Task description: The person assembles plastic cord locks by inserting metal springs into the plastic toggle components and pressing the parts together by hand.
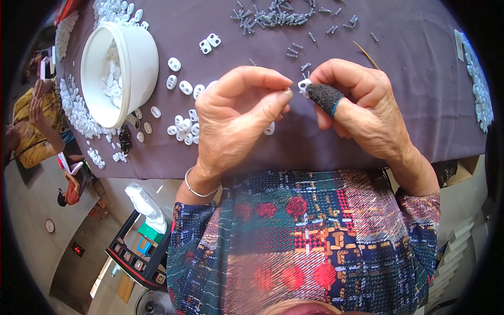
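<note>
My right hand (370, 107) is closed, pinching a small white plastic cord-lock piece (302, 83) with a hole in it between thumb and forefinger. A black knitted cover (324, 96) sits on that thumb. Beside it, my left hand (223, 118) has thumb and forefinger tips brought together; whatever is between them is too small to make out. Just above the held piece is a small metal spring (305, 67). Several white two-hole oval cord-lock pieces (185, 87) lie left of my left hand, some partly hidden behind it.
A white plastic tub (142, 73) holding white pieces leans at the left, with heaps of white parts (79, 113) around it. Many springs (278, 18) are piled at the far middle. More pale pieces (475, 79) line the right edge. A thin yellowish stick (366, 55) lies beyond my right hand.
</note>
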`<action>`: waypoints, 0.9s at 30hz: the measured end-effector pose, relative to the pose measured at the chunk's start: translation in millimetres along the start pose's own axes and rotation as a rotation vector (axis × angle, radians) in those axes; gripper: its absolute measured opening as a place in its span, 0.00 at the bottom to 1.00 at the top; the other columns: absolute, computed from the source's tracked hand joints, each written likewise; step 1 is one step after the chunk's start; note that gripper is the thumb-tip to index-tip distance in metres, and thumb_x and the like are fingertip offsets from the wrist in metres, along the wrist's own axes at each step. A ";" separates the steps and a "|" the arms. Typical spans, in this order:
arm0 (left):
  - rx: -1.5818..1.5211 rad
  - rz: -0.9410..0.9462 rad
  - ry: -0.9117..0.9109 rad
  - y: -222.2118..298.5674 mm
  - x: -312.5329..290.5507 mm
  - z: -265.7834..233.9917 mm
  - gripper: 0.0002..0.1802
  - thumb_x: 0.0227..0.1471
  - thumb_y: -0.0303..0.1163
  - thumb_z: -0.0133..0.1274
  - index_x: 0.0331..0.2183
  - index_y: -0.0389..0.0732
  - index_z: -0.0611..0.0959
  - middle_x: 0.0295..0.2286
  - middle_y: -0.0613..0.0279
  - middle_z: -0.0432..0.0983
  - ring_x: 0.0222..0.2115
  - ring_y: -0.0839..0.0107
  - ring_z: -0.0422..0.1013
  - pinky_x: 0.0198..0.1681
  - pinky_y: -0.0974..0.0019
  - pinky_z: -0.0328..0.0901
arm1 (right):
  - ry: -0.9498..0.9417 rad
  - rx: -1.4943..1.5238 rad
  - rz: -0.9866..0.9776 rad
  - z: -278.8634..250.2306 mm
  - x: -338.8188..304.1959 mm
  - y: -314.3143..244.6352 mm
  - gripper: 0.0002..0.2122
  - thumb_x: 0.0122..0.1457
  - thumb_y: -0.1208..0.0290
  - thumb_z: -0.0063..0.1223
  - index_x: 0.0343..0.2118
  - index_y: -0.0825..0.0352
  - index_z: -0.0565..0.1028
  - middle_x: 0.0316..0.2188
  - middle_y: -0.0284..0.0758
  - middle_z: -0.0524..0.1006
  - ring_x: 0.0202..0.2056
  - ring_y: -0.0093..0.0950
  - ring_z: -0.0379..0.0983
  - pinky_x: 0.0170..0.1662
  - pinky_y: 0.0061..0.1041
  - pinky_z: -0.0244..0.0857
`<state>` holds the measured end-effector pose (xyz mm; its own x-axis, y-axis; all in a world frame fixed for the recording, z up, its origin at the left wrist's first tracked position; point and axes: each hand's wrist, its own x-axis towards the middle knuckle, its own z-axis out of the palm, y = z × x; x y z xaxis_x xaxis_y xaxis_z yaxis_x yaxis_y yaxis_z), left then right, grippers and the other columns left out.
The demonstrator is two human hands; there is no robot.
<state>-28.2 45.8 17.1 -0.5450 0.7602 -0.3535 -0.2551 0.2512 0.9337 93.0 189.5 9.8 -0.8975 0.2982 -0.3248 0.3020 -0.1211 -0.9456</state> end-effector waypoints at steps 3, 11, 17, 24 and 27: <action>-0.079 -0.026 0.009 1.5 0.5 -1.4 0.08 0.45 0.20 0.54 0.32 0.33 0.77 0.28 0.61 0.75 0.26 0.77 0.72 0.28 0.77 0.67 | 0.000 0.012 0.009 -0.3 -0.2 -1.5 0.05 0.53 0.75 0.43 0.30 0.68 0.71 0.14 0.26 0.69 0.13 0.10 0.58 0.15 0.10 0.50; -0.265 -0.166 -0.071 1.5 3.3 -8.0 0.10 0.44 0.21 0.54 0.33 0.33 0.74 0.27 0.54 0.72 0.21 0.74 0.71 0.22 0.75 0.67 | 0.013 0.063 0.014 -1.0 -0.9 -5.8 0.05 0.52 0.76 0.43 0.30 0.69 0.71 0.14 0.26 0.69 0.13 0.10 0.58 0.15 0.10 0.48; -0.293 -0.181 -0.089 2.7 1.1 -8.2 0.11 0.43 0.21 0.55 0.33 0.34 0.74 0.27 0.55 0.72 0.21 0.74 0.71 0.22 0.74 0.67 | -0.030 0.162 0.122 -3.4 -2.6 -18.1 0.11 0.44 0.82 0.38 0.30 0.76 0.71 0.23 0.33 0.72 0.22 0.19 0.70 0.26 0.17 0.65; -0.323 -0.206 -0.082 1.6 1.2 -9.1 0.09 0.43 0.21 0.56 0.32 0.33 0.78 0.25 0.59 0.75 0.23 0.75 0.72 0.25 0.75 0.67 | 0.011 0.071 -0.060 0.0 -3.1 -3.0 0.05 0.54 0.75 0.45 0.31 0.69 0.71 0.14 0.26 0.69 0.14 0.10 0.58 0.16 0.10 0.49; -0.263 -0.185 -0.081 0.9 0.3 -6.7 0.09 0.44 0.21 0.54 0.32 0.32 0.77 0.26 0.57 0.75 0.22 0.75 0.71 0.24 0.75 0.67 | 0.019 -0.023 -0.144 -0.2 -2.9 0.3 0.05 0.54 0.75 0.45 0.31 0.69 0.71 0.15 0.26 0.70 0.15 0.10 0.60 0.16 0.10 0.50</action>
<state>-34.0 42.3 17.4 -0.4075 0.7639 -0.5004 -0.5469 0.2347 0.8036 95.8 188.8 10.4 -0.9257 0.3292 -0.1861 0.1784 -0.0538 -0.9825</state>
